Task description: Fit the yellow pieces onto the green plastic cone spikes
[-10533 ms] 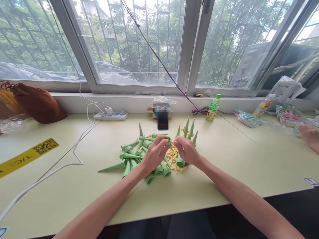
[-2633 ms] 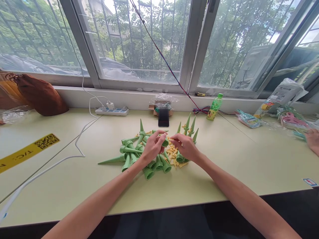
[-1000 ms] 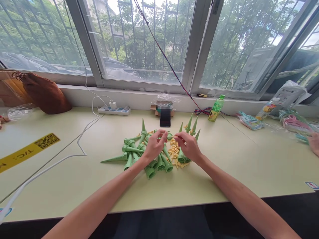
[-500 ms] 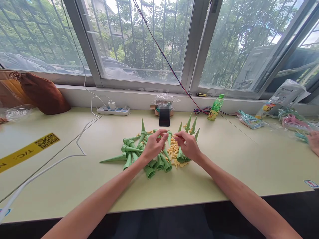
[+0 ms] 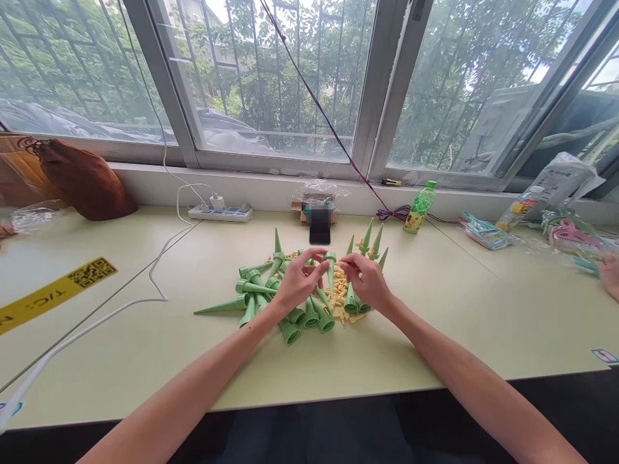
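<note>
My left hand (image 5: 300,281) is closed on the capped end of a green plastic watering spike (image 5: 331,274), whose point hangs downward. Just to its right, my right hand (image 5: 367,281) pinches with thumb and fingertips; what lies between them is too small to make out. Small yellow plastic pieces (image 5: 339,290) are scattered on the table below and between both hands. Many green spikes (image 5: 255,288) lie heaped around and left of my left hand. Beyond my right hand, several more spikes (image 5: 367,237) stand point up, some with yellow pieces on them.
Behind the spikes are a phone (image 5: 320,233) and a small cardboard box (image 5: 296,207). A green drink bottle (image 5: 420,207) stands back right. A power strip (image 5: 220,214) with a white cable lies back left. Another person's hand (image 5: 610,274) shows at the right edge beside plastic-wrapped items.
The spike in my left hand has risen slightly and shows more of its length. My right hand has shifted a little to the right, away from it.
</note>
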A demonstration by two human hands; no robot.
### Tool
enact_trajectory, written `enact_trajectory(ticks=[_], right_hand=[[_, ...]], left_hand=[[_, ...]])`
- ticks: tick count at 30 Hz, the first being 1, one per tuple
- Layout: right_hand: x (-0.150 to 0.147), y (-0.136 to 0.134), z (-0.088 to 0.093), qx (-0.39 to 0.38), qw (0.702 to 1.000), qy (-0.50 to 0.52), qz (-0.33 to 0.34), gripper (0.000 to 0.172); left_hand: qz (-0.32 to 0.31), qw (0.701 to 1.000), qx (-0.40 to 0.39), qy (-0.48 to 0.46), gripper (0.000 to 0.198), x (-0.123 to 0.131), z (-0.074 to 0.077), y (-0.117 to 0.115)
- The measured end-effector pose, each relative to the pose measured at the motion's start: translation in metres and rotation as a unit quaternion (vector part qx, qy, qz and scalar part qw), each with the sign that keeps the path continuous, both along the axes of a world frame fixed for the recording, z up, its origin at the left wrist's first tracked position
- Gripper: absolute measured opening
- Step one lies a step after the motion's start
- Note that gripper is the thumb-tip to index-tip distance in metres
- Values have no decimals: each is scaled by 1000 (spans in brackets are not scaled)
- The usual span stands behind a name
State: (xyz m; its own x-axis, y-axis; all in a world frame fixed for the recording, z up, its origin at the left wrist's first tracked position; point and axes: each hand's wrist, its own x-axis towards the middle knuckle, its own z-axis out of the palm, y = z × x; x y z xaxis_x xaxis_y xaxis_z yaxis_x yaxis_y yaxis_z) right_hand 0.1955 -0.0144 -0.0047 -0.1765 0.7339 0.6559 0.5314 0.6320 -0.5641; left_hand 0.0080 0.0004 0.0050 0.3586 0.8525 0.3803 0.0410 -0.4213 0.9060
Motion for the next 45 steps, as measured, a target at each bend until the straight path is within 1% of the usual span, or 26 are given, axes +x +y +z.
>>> enact_trajectory(ticks=[8, 12, 15, 20, 24, 28, 31, 34, 40, 45], right_hand=[[1, 0, 1, -3, 1000, -5, 0, 18], [1, -1, 1, 1, 1000, -16, -6, 20], [2, -1, 0, 1, 1000, -20, -4, 22], [1, 0, -2, 12, 1000, -21, -10, 23], [0, 0, -4, 14, 1000, -19, -11, 25], [-1, -1, -3, 12, 1000, -16, -9, 26], [-2, -2, -2, 8, 1000, -6, -5, 28], [-4, -3, -2, 3, 1000, 18, -3, 28], [-6, -2, -2, -5, 998, 57, -24, 27], [-6, -3, -1, 2, 999, 45, -22, 26]], left_hand=[[-1, 1000, 2, 0, 42, 0, -1, 1], [4, 1000, 15, 3, 40, 0, -2, 2], [9, 999, 38, 15, 39, 0, -2, 1], [47, 991, 121, 39, 32, 1, 0, -2], [75, 972, 213, 63, 28, 2, 0, -4], [83, 952, 286, 74, 25, 1, -1, -3], [84, 942, 317, 74, 24, 0, -1, -2], [81, 949, 295, 72, 26, 1, 0, -2], [78, 984, 160, 26, 34, 5, 4, -7], [21, 999, 38, -26, 36, 5, 6, -7]])
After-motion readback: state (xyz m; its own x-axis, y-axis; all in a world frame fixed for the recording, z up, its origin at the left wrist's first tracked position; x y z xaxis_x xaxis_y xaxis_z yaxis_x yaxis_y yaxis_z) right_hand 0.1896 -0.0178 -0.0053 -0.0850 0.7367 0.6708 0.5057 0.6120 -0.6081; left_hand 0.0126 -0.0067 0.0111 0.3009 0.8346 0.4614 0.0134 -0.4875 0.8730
